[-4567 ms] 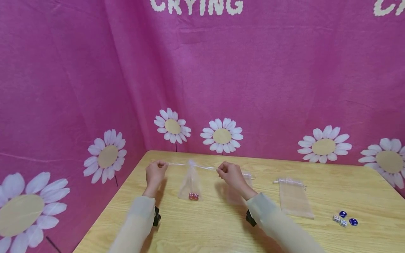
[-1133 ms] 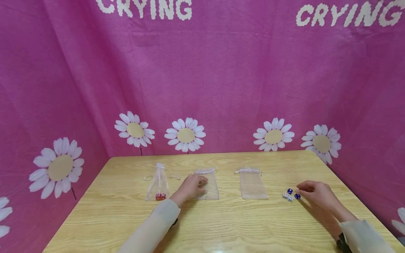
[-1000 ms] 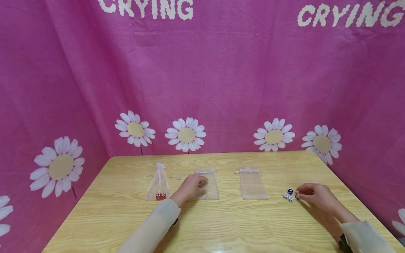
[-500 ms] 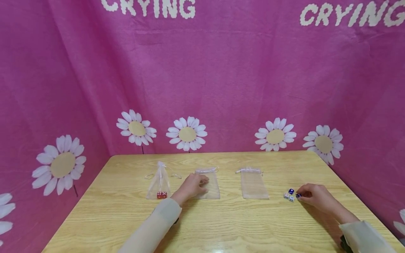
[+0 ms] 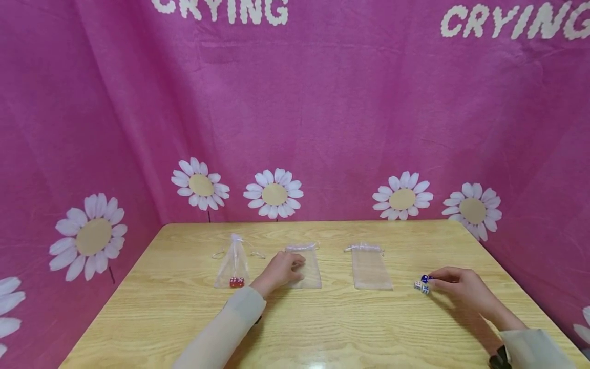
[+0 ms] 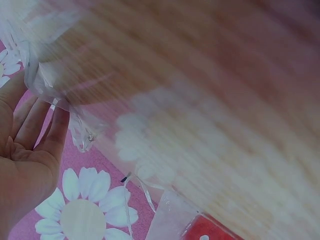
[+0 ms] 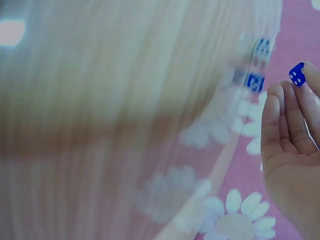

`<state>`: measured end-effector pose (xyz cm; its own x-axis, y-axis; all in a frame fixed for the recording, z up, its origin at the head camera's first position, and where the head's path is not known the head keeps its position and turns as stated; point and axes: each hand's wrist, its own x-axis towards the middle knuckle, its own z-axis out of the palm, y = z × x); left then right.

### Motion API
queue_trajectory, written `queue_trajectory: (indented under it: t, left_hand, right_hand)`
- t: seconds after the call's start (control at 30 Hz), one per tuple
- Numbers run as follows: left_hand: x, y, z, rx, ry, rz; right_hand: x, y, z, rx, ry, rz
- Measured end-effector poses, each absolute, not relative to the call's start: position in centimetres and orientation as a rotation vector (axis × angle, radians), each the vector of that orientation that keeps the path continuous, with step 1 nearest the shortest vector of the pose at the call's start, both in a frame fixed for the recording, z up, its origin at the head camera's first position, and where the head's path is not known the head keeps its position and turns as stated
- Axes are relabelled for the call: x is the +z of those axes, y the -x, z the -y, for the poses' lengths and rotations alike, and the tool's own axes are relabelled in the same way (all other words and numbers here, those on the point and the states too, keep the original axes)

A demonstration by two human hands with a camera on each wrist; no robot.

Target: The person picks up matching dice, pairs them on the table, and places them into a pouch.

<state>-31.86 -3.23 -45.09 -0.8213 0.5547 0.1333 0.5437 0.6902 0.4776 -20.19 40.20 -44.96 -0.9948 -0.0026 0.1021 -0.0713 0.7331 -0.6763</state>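
My right hand [image 5: 465, 288] pinches a blue die [image 7: 297, 74] between thumb and fingertip, just above the table. Close to its fingertips are another blue die [image 5: 424, 279] and two white dice [image 5: 421, 287]. My left hand [image 5: 282, 269] lies over the left side of the middle sheer drawstring bag [image 5: 310, 269], its fingers loosely bent. In the left wrist view those fingertips touch or nearly touch the bag's edge [image 6: 47, 87]. Left of that hand a cinched sheer bag [image 5: 233, 259] holds red dice [image 5: 237, 282].
A third sheer drawstring bag [image 5: 370, 269] lies flat between the middle bag and the dice. All sit on a wooden table [image 5: 322, 328], with a pink flowered curtain [image 5: 322, 128] behind and at both sides.
Earlier both hands pulled the left bag's drawstrings apart. They then moved to the middle bag and the dice. The right hand has since taken hold of a blue die and shifted slightly left.
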Motion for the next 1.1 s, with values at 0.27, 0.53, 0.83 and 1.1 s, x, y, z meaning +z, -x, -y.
queue_trajectory:
  t: [0.27,0.53,0.83,1.1]
  left_hand:
    - [-45.2,32.0,3.4,0.788,-0.958,-2.881]
    - [-45.1,31.9,3.4,0.785,-0.955,-2.882]
    - [-45.0,31.9,3.3,0.783,-0.927,-2.868]
    - [-45.2,32.0,3.3,0.767,-0.918,-2.874]
  right_hand:
    - [-44.2,20.8,-36.3,1.386,-0.042,2.813]
    - [-44.2,22.0,-31.0,1.550,-0.237,2.749]
    - [-44.5,22.8,-24.5,1.713,-0.555,2.690]
    - [-44.2,21.8,-21.0,1.707,-0.720,2.659]
